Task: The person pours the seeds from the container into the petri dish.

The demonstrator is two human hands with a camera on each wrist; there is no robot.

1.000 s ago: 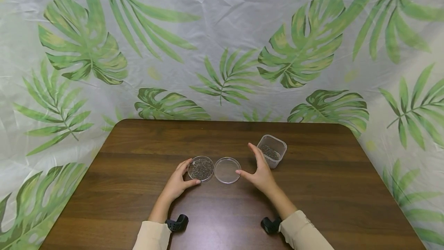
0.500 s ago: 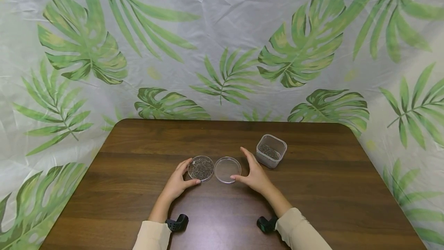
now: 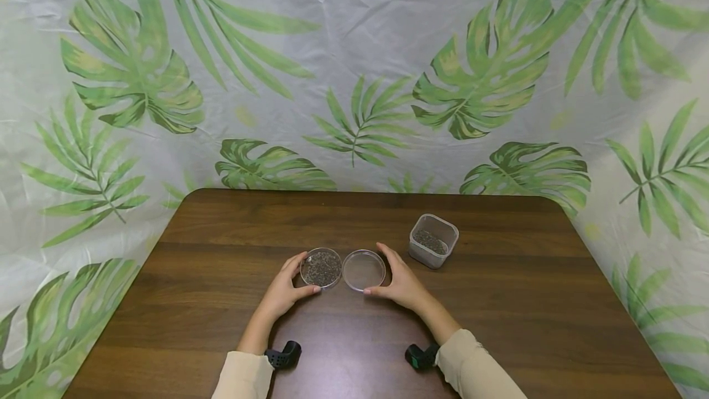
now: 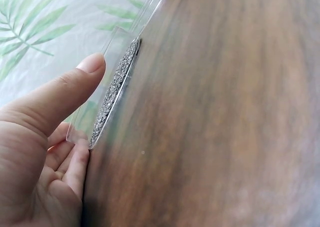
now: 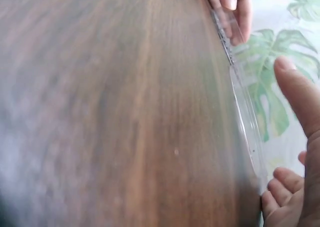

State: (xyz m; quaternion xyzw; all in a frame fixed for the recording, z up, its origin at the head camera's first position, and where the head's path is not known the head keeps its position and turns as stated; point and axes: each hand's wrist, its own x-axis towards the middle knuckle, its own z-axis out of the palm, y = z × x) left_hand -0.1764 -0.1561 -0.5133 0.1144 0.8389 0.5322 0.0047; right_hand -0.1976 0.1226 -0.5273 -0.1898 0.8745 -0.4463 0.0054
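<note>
My left hand [image 3: 284,291] holds a clear petri dish [image 4: 112,94] of dark grey grains at its left side, fingers behind and thumb at the near rim. Right beside it on the table lies a second, bare clear petri dish [image 3: 364,271]. Around that dish's right side is my right hand [image 3: 403,285], with thumb and index finger spread. Its thumb tip is by the near rim and the index tip by the far rim; in the right wrist view the thumb [image 5: 295,89] stands apart from the dish, while the other fingers are close to its edge.
Behind my right hand stands a square clear plastic tub [image 3: 434,242] with similar grains in its bottom. The brown wooden table [image 3: 221,220] ends at a leaf-printed cloth [image 3: 365,48]. A black band with a camera [image 3: 284,356] is on each wrist.
My right hand has moved left, away from the tub, and come around the bare dish. The left hand and both dishes have stayed in place.
</note>
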